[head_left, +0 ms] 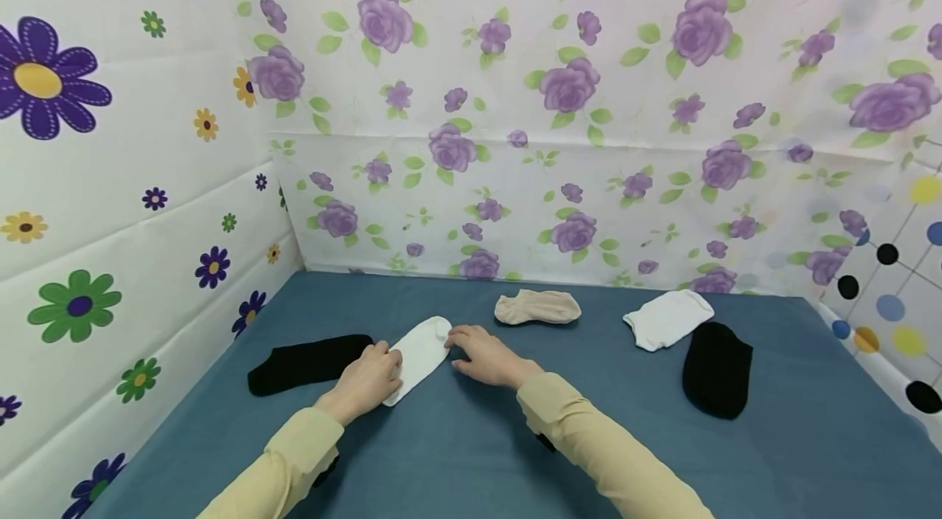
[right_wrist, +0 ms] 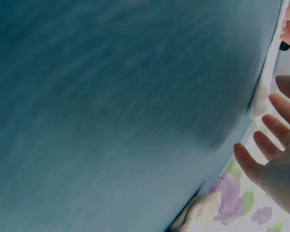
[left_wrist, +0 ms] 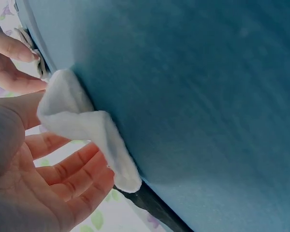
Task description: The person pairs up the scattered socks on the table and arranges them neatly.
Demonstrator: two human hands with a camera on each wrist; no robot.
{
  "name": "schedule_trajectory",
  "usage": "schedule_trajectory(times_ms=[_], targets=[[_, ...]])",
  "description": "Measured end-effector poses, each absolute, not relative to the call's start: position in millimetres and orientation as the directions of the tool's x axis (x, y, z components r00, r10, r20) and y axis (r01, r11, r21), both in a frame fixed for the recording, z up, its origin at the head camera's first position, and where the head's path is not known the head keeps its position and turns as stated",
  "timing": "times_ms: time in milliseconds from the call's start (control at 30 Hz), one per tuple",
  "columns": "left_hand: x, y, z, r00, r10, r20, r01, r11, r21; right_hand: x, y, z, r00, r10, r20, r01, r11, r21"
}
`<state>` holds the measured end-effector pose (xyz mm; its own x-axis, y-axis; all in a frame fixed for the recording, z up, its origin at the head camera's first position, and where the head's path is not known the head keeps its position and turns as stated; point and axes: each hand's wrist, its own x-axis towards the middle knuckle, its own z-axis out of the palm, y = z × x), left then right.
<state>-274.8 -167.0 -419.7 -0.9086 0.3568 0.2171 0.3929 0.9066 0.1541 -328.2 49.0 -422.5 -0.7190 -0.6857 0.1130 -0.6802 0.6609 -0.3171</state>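
A white ankle sock point(head_left: 419, 355) lies slanted on the blue cloth in front of me, its far end pointing up and right. My left hand point(head_left: 368, 380) is at the sock's left edge, fingertips over its near half. In the left wrist view, the loosely extended fingers point(left_wrist: 75, 174) reach behind the white sock point(left_wrist: 87, 121), which looks wavy along its edge. My right hand point(head_left: 489, 357) is at the sock's far end, palm down. Spread, slightly bent fingers point(right_wrist: 275, 130) of that hand show in the right wrist view, beside the sock's end.
Left of the white sock lies a black sock point(head_left: 305, 364), close to my left hand. A beige sock point(head_left: 537, 307) lies farther back. Toward the right are another white sock point(head_left: 668, 318) and another black sock point(head_left: 717, 372). Flowered sheets point(head_left: 478, 94) hang behind the blue-covered table point(head_left: 456, 470).
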Motion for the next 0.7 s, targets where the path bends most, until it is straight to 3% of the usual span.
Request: schedule_trajectory(times_ms=[700], targets=[[-273.9, -161.2, -416.7, -0.913, 0.364, 0.183, 0.395, 0.901, 0.18, -311.8, 43.2, -416.5, -0.693, -0.719, 0.053, -0.704, 0.658, -0.269]])
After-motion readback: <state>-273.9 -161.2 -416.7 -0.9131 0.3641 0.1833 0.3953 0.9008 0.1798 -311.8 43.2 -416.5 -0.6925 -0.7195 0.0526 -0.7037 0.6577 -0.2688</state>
